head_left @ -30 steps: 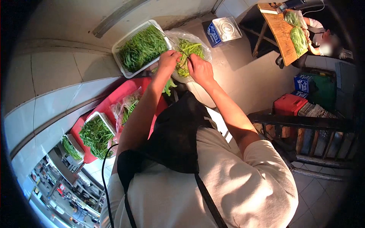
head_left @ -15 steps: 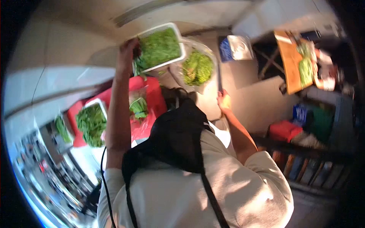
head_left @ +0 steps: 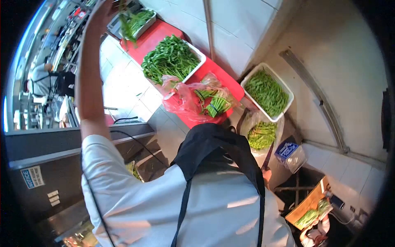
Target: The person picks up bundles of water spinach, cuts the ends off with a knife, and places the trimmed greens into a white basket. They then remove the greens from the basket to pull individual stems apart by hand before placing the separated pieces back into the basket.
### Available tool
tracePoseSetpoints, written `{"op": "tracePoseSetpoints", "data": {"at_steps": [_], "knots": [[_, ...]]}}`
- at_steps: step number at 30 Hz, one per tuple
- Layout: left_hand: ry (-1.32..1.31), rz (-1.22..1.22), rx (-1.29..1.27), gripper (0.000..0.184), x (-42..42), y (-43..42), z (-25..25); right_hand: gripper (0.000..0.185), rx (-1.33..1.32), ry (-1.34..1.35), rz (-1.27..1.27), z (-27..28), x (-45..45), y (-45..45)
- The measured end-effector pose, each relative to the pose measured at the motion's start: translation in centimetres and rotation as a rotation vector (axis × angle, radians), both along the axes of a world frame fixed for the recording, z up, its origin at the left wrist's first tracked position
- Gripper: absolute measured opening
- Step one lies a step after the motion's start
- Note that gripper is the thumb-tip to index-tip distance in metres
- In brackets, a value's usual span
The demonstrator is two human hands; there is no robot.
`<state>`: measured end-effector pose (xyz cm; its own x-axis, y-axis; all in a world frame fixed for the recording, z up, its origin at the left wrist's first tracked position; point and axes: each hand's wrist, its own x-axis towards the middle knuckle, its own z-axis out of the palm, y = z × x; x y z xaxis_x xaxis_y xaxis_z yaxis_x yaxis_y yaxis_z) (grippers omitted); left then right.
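head view, items listed from near to far. black apron (head_left: 201,144), one, worn over a pale shirt (head_left: 222,189). right hand (head_left: 267,174), low beside the apron and partly hidden; fingers curled around the near end of a dark, narrow knife (head_left: 270,156), blade pointing away. clear plastic bag (head_left: 278,128), one, just beyond the knife, holding trimmed stems (head_left: 262,136). white basket (head_left: 291,99), one, filled with green leaves (head_left: 265,91), adjoining the clear bag. blue box (head_left: 288,150), lettered, to the right of the bag. red bench (head_left: 224,80), one, carrying: banded stems (head_left: 218,106) in a pink plastic bag (head_left: 179,103), near part; white tray (head_left: 200,57) heaped with leafy greens (head_left: 170,57), middle; small white basket (head_left: 147,27) of greens, far end. left hand (head_left: 109,6), arm outstretched, at the top edge; fingers clasped on leafy sprigs (head_left: 126,29) hanging before the small white basket, finger detail cut by the frame. wooden bench (head_left: 296,212), lower right, with bagged greens (head_left: 307,218) and a co-worker's sleeve (head_left: 323,224). another person (head_left: 41,80), far left background.
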<state>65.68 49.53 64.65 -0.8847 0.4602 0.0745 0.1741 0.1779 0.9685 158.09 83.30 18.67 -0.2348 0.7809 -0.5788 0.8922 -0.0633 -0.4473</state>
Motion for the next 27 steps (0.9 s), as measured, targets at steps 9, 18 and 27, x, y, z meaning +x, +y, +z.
{"op": "tracePoseSetpoints", "data": {"at_steps": [9,18,27], "knots": [[0.819,-0.060,-0.762,0.023,4.4,-11.9,-11.5,0.024,0.098,0.180,-0.001,1.6,-10.1,3.0],[0.912,-0.280,-0.822,0.060,11.8,-1.8,-40.6,0.022,-0.017,0.108,-0.093,3.3,-11.1,-9.8],[0.761,-0.181,-0.764,0.035,22.5,-2.9,-48.7,0.029,0.183,-0.104,0.012,3.4,-5.3,-23.0]]}}
